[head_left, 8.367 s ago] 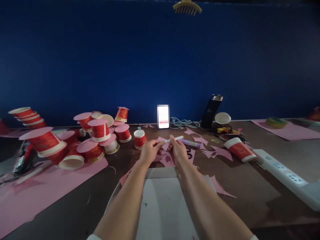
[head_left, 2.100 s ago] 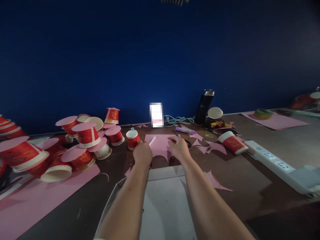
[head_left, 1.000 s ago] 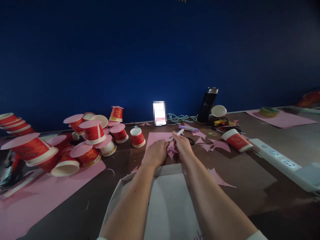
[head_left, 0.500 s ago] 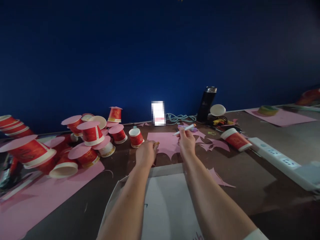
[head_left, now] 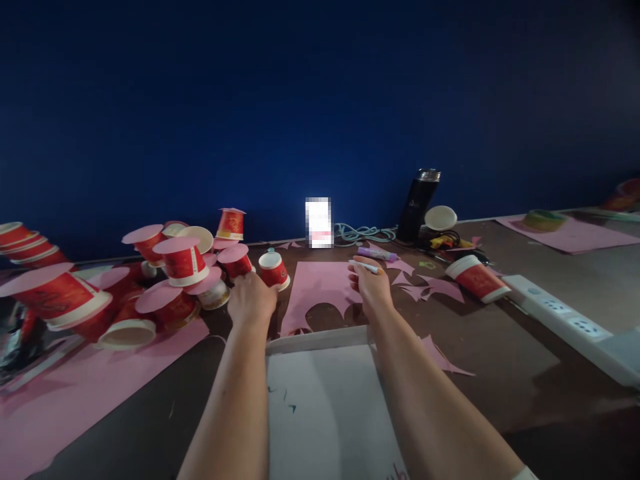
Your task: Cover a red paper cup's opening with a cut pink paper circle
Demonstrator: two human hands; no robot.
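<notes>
My left hand [head_left: 253,297] reaches between a red paper cup with a pink disc on it [head_left: 234,260] and an open red cup [head_left: 273,269]; its fingertips are hard to make out, and nothing shows in them. The fingers of my right hand [head_left: 371,283] are closed around a white marker [head_left: 367,267] over the right edge of a pink sheet [head_left: 320,283]. Rounded cuts shape the sheet's near edge. Just behind that hand lies a purple tube [head_left: 377,254].
Several red cups with pink discs [head_left: 180,261] crowd the left. Right of the sheet are pink scraps [head_left: 440,288], a tipped cup [head_left: 477,279], a power strip [head_left: 560,320] and a black bottle [head_left: 418,207]. A white box [head_left: 330,400] lies in front.
My left hand has moved left from the pink sheet to the cups, uncovering the sheet's near-left part. My right hand still holds the marker, now tilted differently, and the purple tube shows more fully.
</notes>
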